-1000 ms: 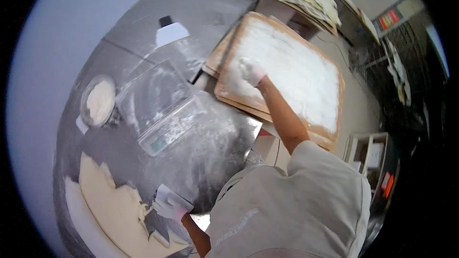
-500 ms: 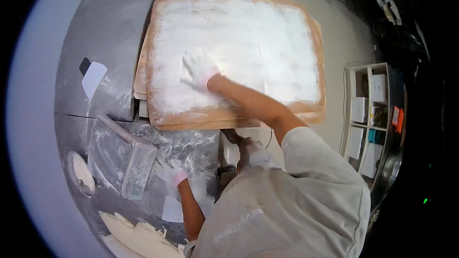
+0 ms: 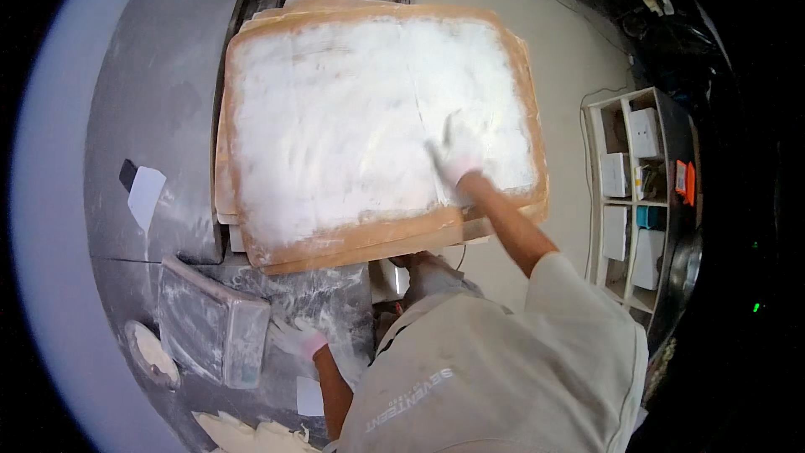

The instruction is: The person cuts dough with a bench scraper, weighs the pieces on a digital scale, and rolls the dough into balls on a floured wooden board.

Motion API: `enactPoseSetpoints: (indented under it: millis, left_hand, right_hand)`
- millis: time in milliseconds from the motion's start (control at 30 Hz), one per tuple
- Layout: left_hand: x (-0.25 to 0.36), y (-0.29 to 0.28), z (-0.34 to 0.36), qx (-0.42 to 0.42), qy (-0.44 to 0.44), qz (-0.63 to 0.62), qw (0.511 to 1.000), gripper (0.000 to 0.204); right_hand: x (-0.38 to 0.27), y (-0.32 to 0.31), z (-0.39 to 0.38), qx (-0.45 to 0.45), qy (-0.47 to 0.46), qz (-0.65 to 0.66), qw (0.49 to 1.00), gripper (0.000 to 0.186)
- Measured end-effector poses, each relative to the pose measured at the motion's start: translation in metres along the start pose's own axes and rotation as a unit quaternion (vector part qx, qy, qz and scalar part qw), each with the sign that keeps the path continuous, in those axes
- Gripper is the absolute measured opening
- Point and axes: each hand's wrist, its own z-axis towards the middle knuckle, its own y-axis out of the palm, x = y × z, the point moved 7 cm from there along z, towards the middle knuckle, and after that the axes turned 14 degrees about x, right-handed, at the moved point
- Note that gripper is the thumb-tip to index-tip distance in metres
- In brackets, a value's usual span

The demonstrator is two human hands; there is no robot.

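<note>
On the desk, a bowl lies to the left of the left hand, past a scale just beside its fingertips; dough lies nearer the person. The left hand is loosely spread. Ahead of it is a brown board coated in powder. The right hand, fingers spread, blurred, is over the board's right part. Farther right stands a shelf.
</note>
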Motion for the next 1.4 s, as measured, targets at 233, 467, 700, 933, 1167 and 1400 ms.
enactPoseSetpoints:
  millis: [233, 467, 700, 933, 1167, 1400]
  left_hand:
    - [0.004, 0.01, -0.008, 0.025, 0.027, 0.009, 0.999, 0.054]
    - [0.002, 0.018, -0.006, 0.036, 0.006, -0.071, 0.997, 0.056]
    - [0.006, 0.011, -0.004, 0.027, -0.002, -0.045, 0.999, 0.057]
    - [0.008, 0.008, -0.001, -0.012, -0.016, -0.016, 1.0, 0.057]
    - [0.009, 0.003, 0.009, -0.017, -0.01, -0.024, 1.0, 0.056]
    - [0.002, -0.003, 0.019, -0.02, -0.003, -0.017, 1.0, 0.056]
  right_hand:
    - [-0.208, 0.006, -0.059, -0.194, -0.298, 0.194, 0.914, 0.077]
    - [-0.069, 0.051, 0.13, -0.14, -0.101, 0.064, 0.983, 0.077]
    - [0.104, 0.001, 0.123, -0.004, -0.015, -0.029, 0.999, 0.072]
    - [0.148, -0.034, 0.099, 0.145, 0.039, -0.039, 0.988, 0.057]
    - [0.006, 0.057, 0.168, -0.001, 0.041, 0.037, 0.998, 0.086]
    - [-0.232, 0.098, 0.171, -0.031, -0.117, 0.037, 0.992, 0.087]
